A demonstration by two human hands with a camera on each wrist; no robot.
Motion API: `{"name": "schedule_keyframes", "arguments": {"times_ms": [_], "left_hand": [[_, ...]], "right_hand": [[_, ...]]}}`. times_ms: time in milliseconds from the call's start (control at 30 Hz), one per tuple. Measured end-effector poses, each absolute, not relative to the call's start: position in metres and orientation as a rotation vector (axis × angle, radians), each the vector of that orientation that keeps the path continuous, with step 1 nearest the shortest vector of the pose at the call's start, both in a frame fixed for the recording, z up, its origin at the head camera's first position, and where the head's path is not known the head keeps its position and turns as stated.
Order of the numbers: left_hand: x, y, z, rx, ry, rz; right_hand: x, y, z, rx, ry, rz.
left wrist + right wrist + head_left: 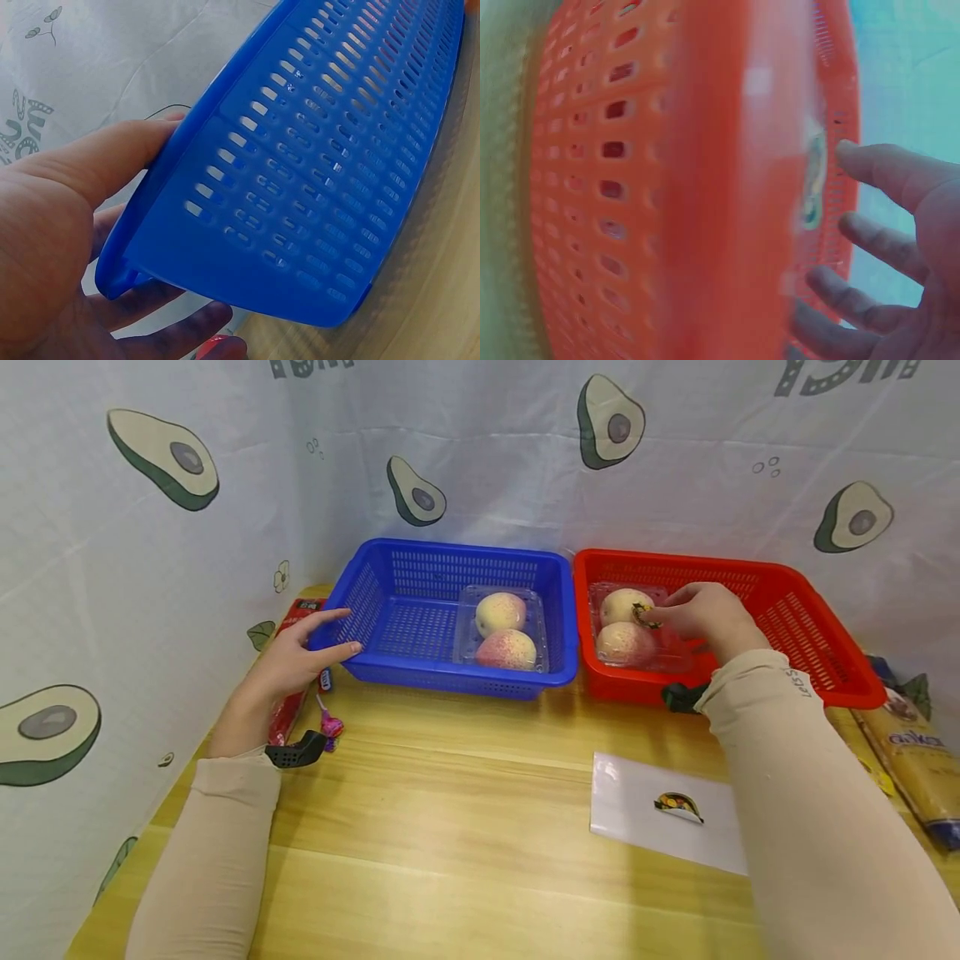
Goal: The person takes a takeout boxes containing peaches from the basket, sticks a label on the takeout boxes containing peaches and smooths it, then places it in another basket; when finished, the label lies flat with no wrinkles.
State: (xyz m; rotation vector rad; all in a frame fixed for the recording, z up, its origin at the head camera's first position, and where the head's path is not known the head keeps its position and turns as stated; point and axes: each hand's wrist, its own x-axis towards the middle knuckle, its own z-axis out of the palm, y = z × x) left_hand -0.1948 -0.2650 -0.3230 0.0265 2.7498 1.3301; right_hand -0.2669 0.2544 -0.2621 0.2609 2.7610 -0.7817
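My left hand (288, 660) grips the left end of a blue plastic basket (457, 677). In the left wrist view the thumb (112, 154) lies against its rim, other fingers below it. Inside sits a clear plastic box (542, 647) with two peaches (506, 650). Over the red basket (810, 643) is my right hand (708, 614), its fingertips at a black-and-yellow sticker (643, 615) on a clear box with two peaches (624, 643). In the blurred right wrist view the thumb and fingers are spread, apart from the sticker (813, 180).
A white sheet (630, 802) with another partly peeled sticker (678, 807) lies on the wooden table (450, 827). Left of the blue basket are a red packet (288, 714) and a wrapped lollipop (330, 724). A yellow-brown bag (918, 747) lies at the right edge.
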Motion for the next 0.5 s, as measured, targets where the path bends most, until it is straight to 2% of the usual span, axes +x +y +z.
{"name": "schedule_keyframes", "arguments": {"times_ms": [300,500], "left_hand": [[-0.194,-0.264,-0.323,0.003,2.752,1.315],[-0.194,-0.265,-0.322,0.046,2.75,1.342]], "right_hand": [[-0.256,0.257,-0.241,0.158,2.809,-0.64],[-0.23,0.257,-0.242,-0.061,2.825,-0.64]]}}
